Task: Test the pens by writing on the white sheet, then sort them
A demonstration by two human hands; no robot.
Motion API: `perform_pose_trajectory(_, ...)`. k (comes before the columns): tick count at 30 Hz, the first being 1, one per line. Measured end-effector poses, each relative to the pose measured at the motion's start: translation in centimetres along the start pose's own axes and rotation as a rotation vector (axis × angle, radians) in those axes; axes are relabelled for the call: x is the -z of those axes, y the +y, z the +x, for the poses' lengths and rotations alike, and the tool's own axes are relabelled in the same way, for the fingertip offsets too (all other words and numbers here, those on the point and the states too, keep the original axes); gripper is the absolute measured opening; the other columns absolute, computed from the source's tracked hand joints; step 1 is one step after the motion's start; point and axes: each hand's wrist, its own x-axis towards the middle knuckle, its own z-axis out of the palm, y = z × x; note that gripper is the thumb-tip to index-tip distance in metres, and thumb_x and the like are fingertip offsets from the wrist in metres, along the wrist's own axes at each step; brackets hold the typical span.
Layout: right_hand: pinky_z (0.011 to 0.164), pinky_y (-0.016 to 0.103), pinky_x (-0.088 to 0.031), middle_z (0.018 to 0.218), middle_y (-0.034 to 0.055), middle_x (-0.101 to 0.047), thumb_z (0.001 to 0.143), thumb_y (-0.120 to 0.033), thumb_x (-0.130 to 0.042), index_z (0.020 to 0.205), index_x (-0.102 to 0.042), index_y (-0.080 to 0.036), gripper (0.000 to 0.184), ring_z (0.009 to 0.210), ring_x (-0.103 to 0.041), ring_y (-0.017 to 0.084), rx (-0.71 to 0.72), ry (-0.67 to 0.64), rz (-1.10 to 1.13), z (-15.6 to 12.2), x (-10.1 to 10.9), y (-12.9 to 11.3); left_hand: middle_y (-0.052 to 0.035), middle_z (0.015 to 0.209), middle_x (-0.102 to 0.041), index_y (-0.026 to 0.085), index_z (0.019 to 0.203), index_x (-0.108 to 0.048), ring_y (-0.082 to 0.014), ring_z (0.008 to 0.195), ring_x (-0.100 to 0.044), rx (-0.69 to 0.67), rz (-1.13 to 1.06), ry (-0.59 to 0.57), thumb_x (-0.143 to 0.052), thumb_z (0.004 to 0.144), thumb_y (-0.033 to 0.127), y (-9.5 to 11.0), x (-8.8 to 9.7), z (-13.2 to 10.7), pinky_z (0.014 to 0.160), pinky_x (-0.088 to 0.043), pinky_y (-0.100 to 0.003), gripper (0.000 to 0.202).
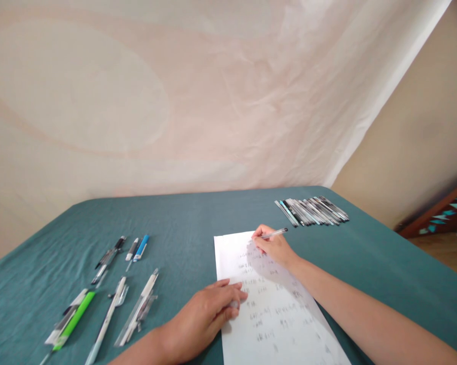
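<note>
At the frame's lower centre-right, I see the right hand [273, 247] pinching 1 pen [277, 233], tip hard to make out, on paper [230, 251] cut off below, the left hand [210, 307] resting loosely open on its edge.

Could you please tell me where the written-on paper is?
In the head view, the paper lies low, right of centre, on the green cloth, the left hand on its left edge and the right hand near its top.

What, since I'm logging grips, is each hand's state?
Left hand: loosely open, resting on the white handwritten paper sheet.
Right hand: closed, holding a slim clear black-ended pen.
</note>
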Motion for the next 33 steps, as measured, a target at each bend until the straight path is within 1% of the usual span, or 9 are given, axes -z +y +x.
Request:
perform_pose_trajectory(4, 0.045, 0.021, -0.033, 0.055, -0.0041, -0.051, 0.073, -0.021, -0.049, 0.070, -0.052, -0.018, 0.004, 0.046, -0.044, 0.009, 0.035, 0.027, -0.026, -0.09, 0.17, 0.08, 0.0040, 0.125, -0.057, 0.028, 0.114, -0.052, -0.0133, 0.125, -0.044, -0.001, -0.003, -0.001, -0.037, 0.096, 0.027, 0.08, -0.02, -0.08, 0.111, -0.024, -0.027, 0.023)
perform_pose_trajectory(9, 0.044, 0.021, -0.029, 0.053, -0.0047, -0.048, 0.071, -0.019, -0.048, 0.066, -0.050, -0.018, 0.006, 0.046, -0.041, 0.009, 0.046, 0.087, -0.101, -0.02, 0.52, 0.42, 0.0041, 0.127, -0.056, 0.028, 0.117, -0.051, -0.0125, 0.125, -0.043, 0.004, -0.002, -0.007, -0.038, 0.096, 0.026, 0.08, 0.04, -0.04, 0.111, -0.023, -0.027, 0.025)
perform_pose_trajectory(16, 0.045, 0.021, -0.028, 0.052, -0.0046, -0.046, 0.071, -0.019, -0.048, 0.064, -0.050, -0.019, 0.007, 0.047, -0.041, 0.009, 0.078, 0.076, -0.118, -0.03, 0.46, 0.32, 0.0041, 0.124, -0.058, 0.027, 0.116, -0.050, -0.0115, 0.124, -0.044, 0.005, 0.008, -0.003, -0.038, 0.095, 0.026, -0.01, 0.01, -0.02, 0.111, -0.023, -0.025, 0.024)
perform_pose_trajectory(22, 0.045, 0.021, -0.027, 0.053, -0.0044, -0.047, 0.072, -0.019, -0.048, 0.067, -0.051, -0.018, 0.005, 0.048, -0.040, 0.009, 0.065, 0.068, -0.114, -0.03, 0.44, 0.28, 0.0053, 0.124, -0.057, 0.028, 0.114, -0.051, -0.0111, 0.125, -0.043, 0.004, -0.003, -0.005, -0.038, 0.095, 0.026, 0.13, -0.06, -0.14, 0.111, -0.022, -0.024, 0.022)
perform_pose_trajectory(28, 0.047, 0.021, -0.028, 0.054, -0.0043, -0.047, 0.070, -0.018, -0.050, 0.064, -0.051, -0.018, 0.007, 0.050, -0.040, 0.009, 0.088, 0.070, -0.162, 0.06, 0.47, 0.30, 0.0043, 0.123, -0.058, 0.026, 0.108, -0.053, -0.0129, 0.125, -0.043, -0.005, -0.014, -0.005, -0.038, 0.095, 0.026, 0.15, -0.04, -0.06, 0.111, -0.023, -0.026, 0.019)
perform_pose_trajectory(33, 0.047, 0.021, -0.028, 0.054, -0.0042, -0.046, 0.072, -0.019, -0.049, 0.065, -0.050, -0.018, 0.007, 0.050, -0.038, 0.009, 0.086, 0.079, -0.137, 0.04, 0.50, 0.34, 0.0013, 0.123, -0.059, 0.026, 0.109, -0.053, -0.0159, 0.124, -0.045, -0.006, -0.022, -0.004, -0.036, 0.095, 0.027, 0.29, 0.21, 0.01, 0.110, -0.025, -0.031, 0.022)
